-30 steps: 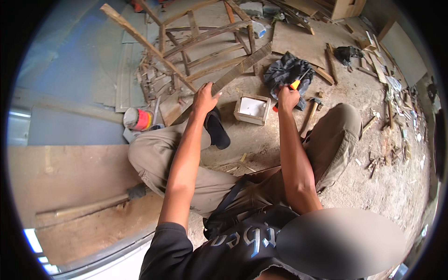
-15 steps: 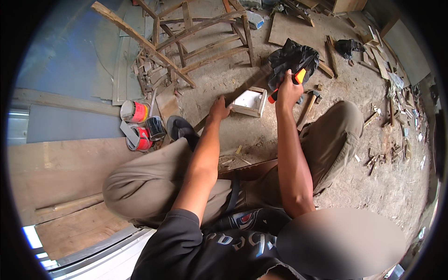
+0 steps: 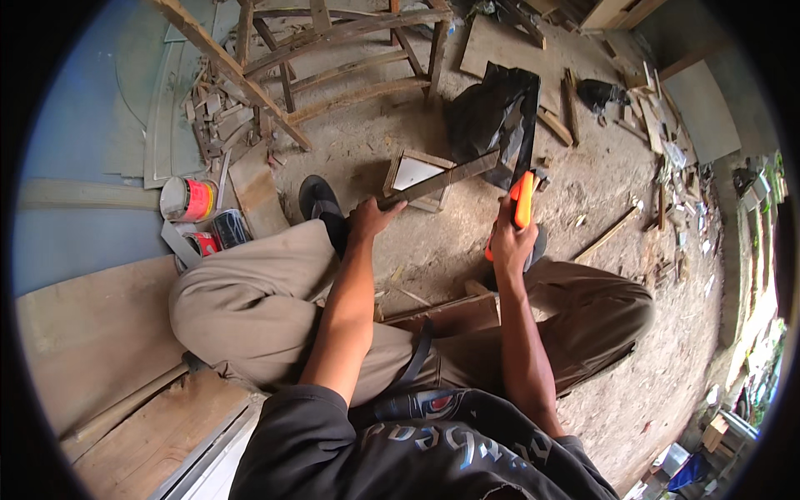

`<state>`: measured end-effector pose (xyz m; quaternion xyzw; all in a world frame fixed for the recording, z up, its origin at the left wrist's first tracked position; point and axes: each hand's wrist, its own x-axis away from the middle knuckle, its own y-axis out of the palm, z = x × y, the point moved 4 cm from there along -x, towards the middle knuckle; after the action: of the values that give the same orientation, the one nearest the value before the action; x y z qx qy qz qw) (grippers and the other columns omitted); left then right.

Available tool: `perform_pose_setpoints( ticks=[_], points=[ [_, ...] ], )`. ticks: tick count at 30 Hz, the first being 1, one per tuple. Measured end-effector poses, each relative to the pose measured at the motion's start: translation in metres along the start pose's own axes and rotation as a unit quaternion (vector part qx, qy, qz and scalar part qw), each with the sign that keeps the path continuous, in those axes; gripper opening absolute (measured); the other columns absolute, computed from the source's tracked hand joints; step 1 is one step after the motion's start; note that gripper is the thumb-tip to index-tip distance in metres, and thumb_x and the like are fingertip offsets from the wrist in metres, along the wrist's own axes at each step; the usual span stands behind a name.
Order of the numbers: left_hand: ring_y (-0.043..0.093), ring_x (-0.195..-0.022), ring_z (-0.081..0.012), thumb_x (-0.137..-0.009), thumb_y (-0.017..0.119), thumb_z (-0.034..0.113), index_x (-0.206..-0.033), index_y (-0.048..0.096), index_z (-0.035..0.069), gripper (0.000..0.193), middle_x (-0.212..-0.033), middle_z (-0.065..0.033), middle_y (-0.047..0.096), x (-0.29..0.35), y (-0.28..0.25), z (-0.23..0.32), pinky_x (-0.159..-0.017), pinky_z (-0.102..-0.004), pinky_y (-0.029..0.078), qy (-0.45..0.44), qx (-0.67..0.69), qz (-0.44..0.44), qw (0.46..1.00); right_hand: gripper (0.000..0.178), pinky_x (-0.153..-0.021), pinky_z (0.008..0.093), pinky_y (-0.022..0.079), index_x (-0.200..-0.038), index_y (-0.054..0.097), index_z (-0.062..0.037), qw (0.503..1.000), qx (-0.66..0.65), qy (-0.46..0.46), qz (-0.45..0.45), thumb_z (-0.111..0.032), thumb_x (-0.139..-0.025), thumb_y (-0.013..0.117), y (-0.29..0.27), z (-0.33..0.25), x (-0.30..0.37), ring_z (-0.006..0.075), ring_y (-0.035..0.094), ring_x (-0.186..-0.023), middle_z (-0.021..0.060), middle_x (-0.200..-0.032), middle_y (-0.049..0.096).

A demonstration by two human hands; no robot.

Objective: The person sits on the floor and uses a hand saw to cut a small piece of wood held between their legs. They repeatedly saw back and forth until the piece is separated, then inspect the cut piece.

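My left hand [image 3: 375,218] is closed around one end of a narrow wooden strip [image 3: 454,177], which points away to the right. The strip passes above a small wooden box frame [image 3: 392,177] with a white inside, covering part of it. My right hand [image 3: 511,240] grips the orange handle of a handsaw [image 3: 523,200]. The saw's dark blade [image 3: 528,125] points away from me, apart from the strip. Behind the strip's far end lies a crumpled black plastic bag [image 3: 487,112] on the floor.
A wooden chair-like frame [image 3: 350,67] stands at the far left. Paint cans [image 3: 187,200] sit left of my foot, near wood offcuts [image 3: 225,117]. Boards [image 3: 108,308] lie at my left. Scrap wood [image 3: 608,233] and debris litter the floor at right.
My right hand has come nearer, and the saw blade now shows pointing away. The wooden strip has swung lower and flatter over the box frame. The whole view has shifted slightly.
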<state>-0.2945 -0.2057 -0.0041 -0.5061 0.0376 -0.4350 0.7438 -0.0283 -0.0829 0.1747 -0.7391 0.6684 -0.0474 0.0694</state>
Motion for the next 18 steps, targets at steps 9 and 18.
perform_pose_setpoints(
  ticks=[9,18],
  points=[
    [0.054,-0.102,-0.0350,-0.068,0.072,0.065,-0.116,0.049,0.003,0.082,-0.106,-0.0170,0.056,0.001,-0.007,0.034,-0.092,-0.0487,0.042,0.182,0.004,0.270,0.945,0.039,-0.045,0.0243,0.034,-0.076,0.062,0.0002,0.996,0.079,0.031,-0.008,-0.034,-0.095,0.060,-0.006,-0.023,-0.006,0.0063,0.046,-0.047,-0.0026,-0.054,0.048],
    [0.054,-0.110,-0.0321,-0.086,0.065,0.037,-0.116,0.052,0.003,0.048,-0.117,-0.0151,0.053,-0.051,0.039,0.092,-0.091,-0.0479,0.046,0.233,-0.077,0.117,0.962,0.029,-0.041,0.0211,0.028,-0.080,0.056,-0.0047,0.994,-0.048,0.053,-0.085,-0.028,-0.095,0.062,-0.027,-0.086,0.083,0.0029,0.034,-0.043,-0.0066,-0.054,0.040]
  ],
)
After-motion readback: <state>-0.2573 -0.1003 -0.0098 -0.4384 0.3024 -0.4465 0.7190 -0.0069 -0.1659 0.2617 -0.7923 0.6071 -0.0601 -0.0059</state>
